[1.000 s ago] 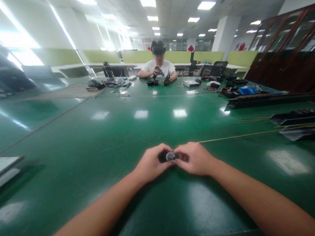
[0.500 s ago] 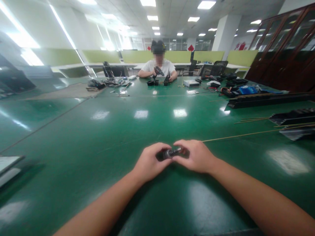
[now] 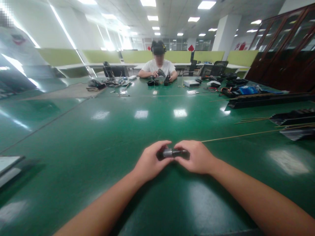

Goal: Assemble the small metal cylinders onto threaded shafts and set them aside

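Low over the green table, my two hands face each other around a small cylindrical metal part (image 3: 168, 152). It has a grey, shiny barrel, a dark end towards the left and a thin dark shaft pointing right; its exact kind is too small to make out. My left hand (image 3: 151, 161) is curled round the barrel end, thumb below and fingers above. My right hand (image 3: 198, 156) is curved about the thin shaft, thumb and fingers bent round it. Its inner fingers are partly hidden, so the exact contact on the shaft is unclear.
Thin brass-coloured rods (image 3: 238, 135) and black metal channels (image 3: 268, 100) lie at the right. Across the table (image 3: 118, 124) a person (image 3: 158, 65) in white handles dark parts. Tools and a white box (image 3: 191, 83) lie there. A pale flat object (image 3: 10, 164) sits at the left edge.
The metal part has turned between my hands; its shaft, earlier tilted up to the right, is now nearly level. Across the table, the person's tool has dropped lower. Another person appears at far left.
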The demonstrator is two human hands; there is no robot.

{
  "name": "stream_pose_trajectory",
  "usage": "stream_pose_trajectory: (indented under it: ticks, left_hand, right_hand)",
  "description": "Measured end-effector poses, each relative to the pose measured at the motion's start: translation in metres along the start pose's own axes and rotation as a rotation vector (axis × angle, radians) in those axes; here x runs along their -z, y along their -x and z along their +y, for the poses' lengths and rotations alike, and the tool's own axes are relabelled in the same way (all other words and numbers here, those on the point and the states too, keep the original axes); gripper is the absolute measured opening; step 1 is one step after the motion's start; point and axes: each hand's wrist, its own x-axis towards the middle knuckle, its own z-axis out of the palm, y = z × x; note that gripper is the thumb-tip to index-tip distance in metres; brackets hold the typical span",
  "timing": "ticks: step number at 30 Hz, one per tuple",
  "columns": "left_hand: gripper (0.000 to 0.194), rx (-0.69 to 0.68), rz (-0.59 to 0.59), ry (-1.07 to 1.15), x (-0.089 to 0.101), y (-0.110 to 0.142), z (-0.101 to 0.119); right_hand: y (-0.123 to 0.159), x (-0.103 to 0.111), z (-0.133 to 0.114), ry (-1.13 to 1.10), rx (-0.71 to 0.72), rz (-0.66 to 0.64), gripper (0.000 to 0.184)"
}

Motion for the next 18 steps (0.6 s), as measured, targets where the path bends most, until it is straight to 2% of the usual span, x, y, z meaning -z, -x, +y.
stream_pose_trajectory:
  ticks: [6,18]
  left_hand:
    - [0.022,-0.015,-0.037,-0.004,-0.0002,-0.0004,0.0012]
    - [0.022,-0.026,-0.032,-0.001,0.0007,-0.0008,0.0037]
  right_hand:
    - [-0.0002,-0.0007,0.0001,0.007,0.008,-0.032,0.022]
    - [0.0001,-0.0019,0.0015,0.020,0.014,-0.061,0.016]
